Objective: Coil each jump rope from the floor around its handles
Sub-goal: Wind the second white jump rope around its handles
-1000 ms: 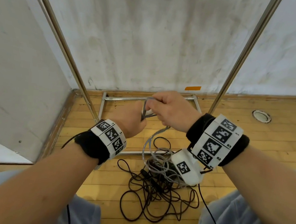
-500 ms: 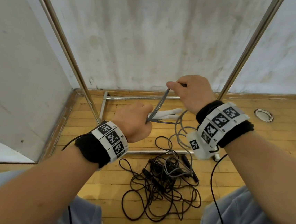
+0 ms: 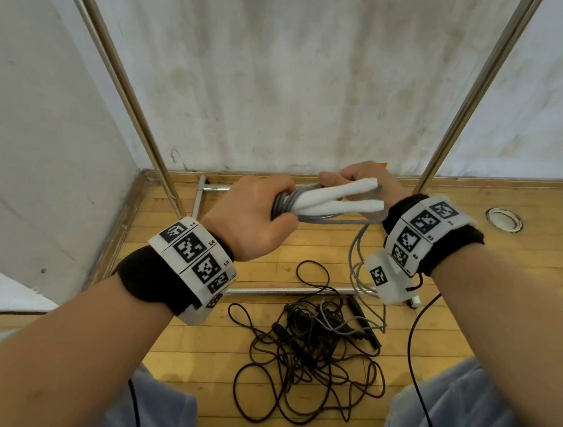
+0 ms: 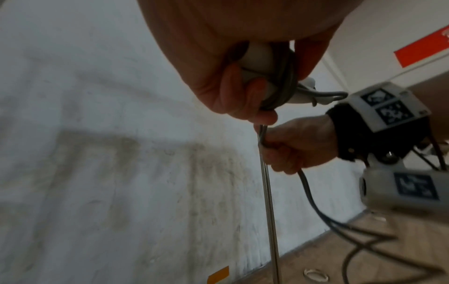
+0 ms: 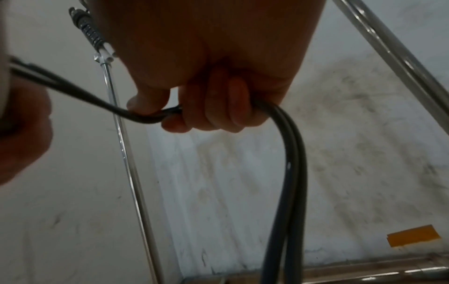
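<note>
The left hand [image 3: 252, 217] is curled around the wrapped end of two smooth white handles [image 3: 340, 198], where several turns of glossy grey rope [image 3: 355, 251] are bunched under its fingers [image 4: 245, 100]. The handles fan apart toward the right hand [image 3: 366, 180], whose fingers [image 5: 218, 107] are closed around a doubled length of the same round, rubbery cord; from there it droops in two parallel strands to the wooden plank floor [image 3: 526, 264]. There its tail runs into a tangled heap of thin black jump ropes [image 3: 310, 364] with dark stick handles, too knotted to count. Shiny metal frame tubes [image 3: 470, 94] rise against a stained white wall [image 3: 286, 76].
</note>
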